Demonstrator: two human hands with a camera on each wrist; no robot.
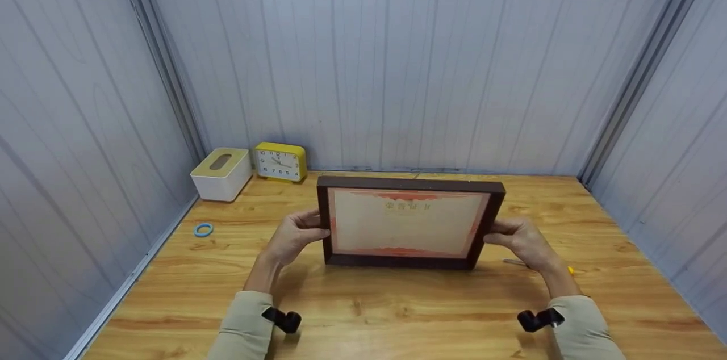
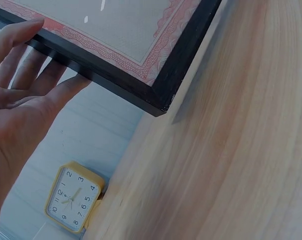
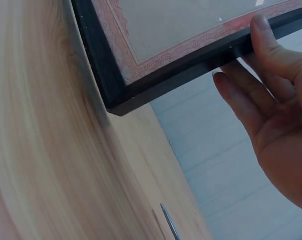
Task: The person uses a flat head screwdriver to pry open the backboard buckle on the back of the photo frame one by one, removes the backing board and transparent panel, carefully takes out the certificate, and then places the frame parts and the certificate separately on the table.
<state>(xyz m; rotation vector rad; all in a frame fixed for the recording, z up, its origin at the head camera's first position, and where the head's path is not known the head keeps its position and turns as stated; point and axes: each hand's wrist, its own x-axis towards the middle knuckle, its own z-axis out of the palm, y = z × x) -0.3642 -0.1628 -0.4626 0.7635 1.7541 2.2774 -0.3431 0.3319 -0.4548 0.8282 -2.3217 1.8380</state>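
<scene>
A dark picture frame (image 1: 410, 184) with a red-bordered certificate (image 1: 406, 229) inside stands nearly upright over the wooden table, its front facing the head camera. My left hand (image 1: 292, 237) grips its left side, the thumb on the front edge and the fingers behind. On the opposite side my right hand (image 1: 523, 242) pinches the frame the same way. Both wrist views show the frame's lower corners close over the tabletop, with the left thumb (image 2: 28, 31) and the right thumb (image 3: 263, 37) on the front moulding.
At the back left stand a white tissue box (image 1: 221, 178) with a wood-coloured lid and a yellow alarm clock (image 1: 281, 162). A blue ring (image 1: 203, 229) lies near the left edge. Beneath my right wrist is a thin metal-shafted tool (image 1: 514, 262) with a yellow end. Pale panel walls enclose the table.
</scene>
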